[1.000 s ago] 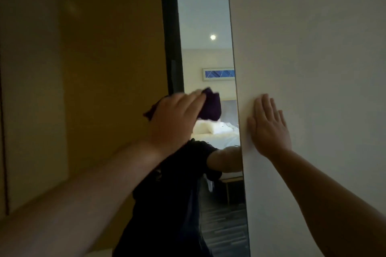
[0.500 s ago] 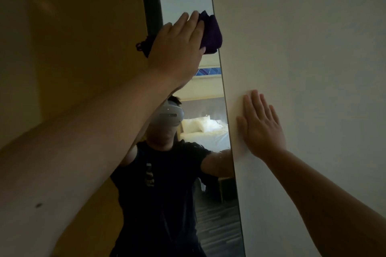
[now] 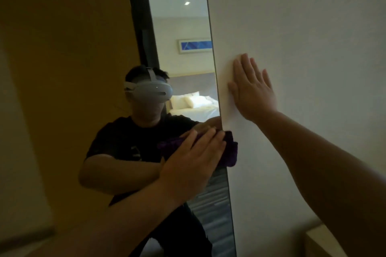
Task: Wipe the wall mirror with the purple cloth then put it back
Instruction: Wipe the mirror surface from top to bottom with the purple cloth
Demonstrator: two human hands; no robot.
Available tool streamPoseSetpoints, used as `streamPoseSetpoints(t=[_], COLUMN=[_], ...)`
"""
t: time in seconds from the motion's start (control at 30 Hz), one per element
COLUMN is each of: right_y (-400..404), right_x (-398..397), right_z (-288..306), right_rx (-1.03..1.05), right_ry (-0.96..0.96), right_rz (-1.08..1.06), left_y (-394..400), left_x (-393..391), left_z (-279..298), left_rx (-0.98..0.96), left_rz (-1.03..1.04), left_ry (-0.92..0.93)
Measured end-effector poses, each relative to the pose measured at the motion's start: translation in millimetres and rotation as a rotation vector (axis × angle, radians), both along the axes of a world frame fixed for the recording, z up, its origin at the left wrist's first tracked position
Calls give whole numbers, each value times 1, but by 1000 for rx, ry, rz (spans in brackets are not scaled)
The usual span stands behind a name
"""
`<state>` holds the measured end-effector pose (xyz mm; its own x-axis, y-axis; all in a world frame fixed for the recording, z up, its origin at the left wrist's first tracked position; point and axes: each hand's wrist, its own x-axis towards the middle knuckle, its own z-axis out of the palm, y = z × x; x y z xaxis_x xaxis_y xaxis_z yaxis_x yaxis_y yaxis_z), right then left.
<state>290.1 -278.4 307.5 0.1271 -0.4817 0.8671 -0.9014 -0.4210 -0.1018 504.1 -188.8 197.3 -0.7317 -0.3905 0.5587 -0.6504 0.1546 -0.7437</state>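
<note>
Purple cloth (image 3: 229,150) against wall mirror (image 3: 183,27)

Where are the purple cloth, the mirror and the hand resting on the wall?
purple cloth (image 3: 229,152): head view, its right end.
mirror (image 3: 179,27): head view, upper glass.
right hand (image 3: 253,94): head view, its back.

Left hand (image 3: 194,158): we have swept it down from high near the top of the mirror (image 3: 183,64), where it was half a second ago, to a spot low on the glass, below our right hand's level.
Purple cloth (image 3: 228,150): it came down with our flat fingers and now laps over the mirror's right edge.
Reflection: our headset (image 3: 149,91), half covered by our arm before, now shows in full.
</note>
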Motion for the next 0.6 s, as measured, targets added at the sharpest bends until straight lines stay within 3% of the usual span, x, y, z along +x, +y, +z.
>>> streamPoseSetpoints(t=[0.13, 0.3, 0.4, 0.5, 0.6], right_y=[11, 35, 71, 117, 137], right_x=[2, 10, 35, 75, 117], right_z=[3, 9, -12, -53, -100], right_rx=[45, 170, 132, -2, 45], right_ry=[3, -68, -76, -123, -54], right_rz=[-8, 29, 113, 372, 391], left_y=[10, 22, 44, 81, 119], left_x=[6, 8, 33, 81, 131], left_z=[-45, -41, -40, -43, -61], left_rx=[57, 18, -7, -17, -25], left_rz=[34, -20, -50, -21, -13], left_ry=[-93, -47, 97, 248, 376])
